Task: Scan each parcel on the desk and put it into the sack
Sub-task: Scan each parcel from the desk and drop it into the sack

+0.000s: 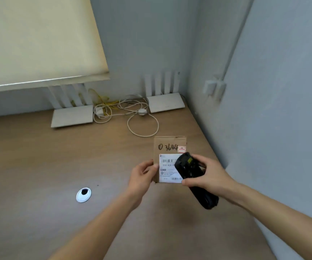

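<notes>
A small brown cardboard parcel (pixel 167 145) with handwritten numbers and a white barcode label (pixel 167 169) is held up above the desk. My left hand (pixel 144 175) grips its lower left edge. My right hand (pixel 205 175) holds a black handheld scanner (pixel 190 173), whose head overlaps the right part of the label. No sack is in view.
The wooden desk (pixel 57 166) has a round cable grommet (pixel 83 194) at the left. Two white routers (pixel 71 116) (pixel 166 104) and a tangle of white and yellow cables (pixel 125 109) sit at the back. Grey walls close in on the right.
</notes>
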{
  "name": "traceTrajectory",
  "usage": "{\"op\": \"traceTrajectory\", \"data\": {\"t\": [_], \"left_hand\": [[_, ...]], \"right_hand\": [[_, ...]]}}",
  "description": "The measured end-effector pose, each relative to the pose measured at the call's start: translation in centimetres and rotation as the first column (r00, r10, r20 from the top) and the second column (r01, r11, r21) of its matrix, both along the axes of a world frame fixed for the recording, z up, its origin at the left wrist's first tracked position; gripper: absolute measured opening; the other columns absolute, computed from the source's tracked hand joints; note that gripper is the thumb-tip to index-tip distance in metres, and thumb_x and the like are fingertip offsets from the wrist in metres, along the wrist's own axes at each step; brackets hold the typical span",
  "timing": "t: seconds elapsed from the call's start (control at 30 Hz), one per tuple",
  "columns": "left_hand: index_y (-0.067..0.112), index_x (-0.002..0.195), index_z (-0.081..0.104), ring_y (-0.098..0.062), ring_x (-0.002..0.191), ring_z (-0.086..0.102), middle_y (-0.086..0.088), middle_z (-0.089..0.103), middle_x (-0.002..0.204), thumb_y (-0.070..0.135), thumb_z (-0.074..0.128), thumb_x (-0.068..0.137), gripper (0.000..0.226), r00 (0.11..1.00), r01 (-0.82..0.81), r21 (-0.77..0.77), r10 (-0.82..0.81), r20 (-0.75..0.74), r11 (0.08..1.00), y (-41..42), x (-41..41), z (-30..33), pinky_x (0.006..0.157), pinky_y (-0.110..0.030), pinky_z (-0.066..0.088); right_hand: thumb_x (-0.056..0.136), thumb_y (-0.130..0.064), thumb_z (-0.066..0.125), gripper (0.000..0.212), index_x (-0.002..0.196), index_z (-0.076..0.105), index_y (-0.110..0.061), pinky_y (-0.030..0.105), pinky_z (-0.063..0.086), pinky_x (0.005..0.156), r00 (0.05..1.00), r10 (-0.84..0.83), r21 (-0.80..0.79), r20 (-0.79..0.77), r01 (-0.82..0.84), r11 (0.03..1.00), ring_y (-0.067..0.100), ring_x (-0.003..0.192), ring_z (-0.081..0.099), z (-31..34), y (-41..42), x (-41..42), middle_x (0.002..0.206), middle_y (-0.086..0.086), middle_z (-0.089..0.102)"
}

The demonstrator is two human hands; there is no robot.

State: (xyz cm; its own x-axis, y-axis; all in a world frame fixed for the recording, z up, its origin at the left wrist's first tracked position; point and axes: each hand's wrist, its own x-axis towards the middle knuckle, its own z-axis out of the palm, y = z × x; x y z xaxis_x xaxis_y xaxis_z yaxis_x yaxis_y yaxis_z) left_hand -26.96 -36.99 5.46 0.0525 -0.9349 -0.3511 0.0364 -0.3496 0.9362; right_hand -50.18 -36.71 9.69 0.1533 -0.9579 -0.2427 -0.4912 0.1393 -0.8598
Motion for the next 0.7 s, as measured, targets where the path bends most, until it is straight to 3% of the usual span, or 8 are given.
{"op": "traceTrajectory", "data": {"t": [0.1, 0.27, 0.4, 0.53, 0.7], "left_hand": [[0.01, 0.11, 0.06, -0.005, 0.076, 0.066, 0.001, 0.076, 0.09, 0.02, 0.065, 0.096, 0.018, 0.999, -0.031, -0.028, 0.029, -0.044, 0.999, 4.0, 3.6, 3.8, 0.072, -0.029, 0.055], [0.008, 0.112, 0.056, -0.016, 0.085, 0.071, -0.007, 0.078, 0.097, 0.028, 0.068, 0.094, 0.03, 0.998, -0.015, -0.079, 0.01, -0.069, 0.997, 12.8, 11.1, 11.3, 0.075, -0.029, 0.058], [0.018, 0.118, 0.056, -0.019, 0.092, 0.068, -0.004, 0.078, 0.101, 0.037, 0.07, 0.091, 0.036, 0.996, -0.041, -0.11, 0.033, -0.079, 0.993, 20.2, 16.8, 17.2, 0.089, -0.04, 0.05], [0.026, 0.129, 0.055, -0.021, 0.111, 0.068, 0.0, 0.073, 0.117, 0.039, 0.071, 0.089, 0.044, 0.989, -0.081, -0.153, 0.06, -0.135, 0.985, 26.1, 21.6, 23.1, 0.099, -0.054, 0.049], [0.027, 0.139, 0.054, -0.024, 0.118, 0.064, -0.001, 0.071, 0.124, 0.043, 0.073, 0.084, 0.06, 0.984, -0.121, -0.248, 0.083, -0.16, 0.961, 31.3, 26.2, 30.1, 0.091, -0.045, 0.055]], "right_hand": [[0.063, -0.015, 0.097, 0.071, 0.117, 0.065, -0.047, 0.007, 0.05, 0.08, 1.0, 0.02, -0.032, 0.017, -0.02, 0.999, -0.01, 0.099, 0.067, 4.2, 3.5, 3.4, 0.104, -0.027, 0.074], [0.066, -0.012, 0.096, 0.07, 0.122, 0.065, -0.04, 0.001, 0.047, 0.072, 0.995, 0.087, -0.081, 0.05, -0.083, 0.993, -0.014, 0.099, 0.065, 12.6, 10.7, 10.2, 0.104, -0.026, 0.074], [0.059, -0.03, 0.098, 0.085, 0.137, 0.063, -0.031, 0.021, 0.052, 0.092, 0.987, 0.15, -0.114, 0.059, -0.142, 0.983, 0.001, 0.115, 0.063, 19.3, 17.1, 15.8, 0.123, -0.013, 0.07], [0.043, -0.047, 0.095, 0.109, 0.144, 0.056, -0.028, 0.028, 0.051, 0.098, 0.978, 0.199, -0.186, 0.055, -0.186, 0.965, 0.008, 0.122, 0.059, 25.6, 22.2, 20.8, 0.131, -0.009, 0.065], [0.045, -0.046, 0.096, 0.103, 0.137, 0.05, -0.04, 0.008, 0.048, 0.072, 0.959, 0.269, -0.243, 0.092, -0.241, 0.94, -0.005, 0.106, 0.06, 32.0, 26.4, 25.5, 0.119, -0.021, 0.062]]}}
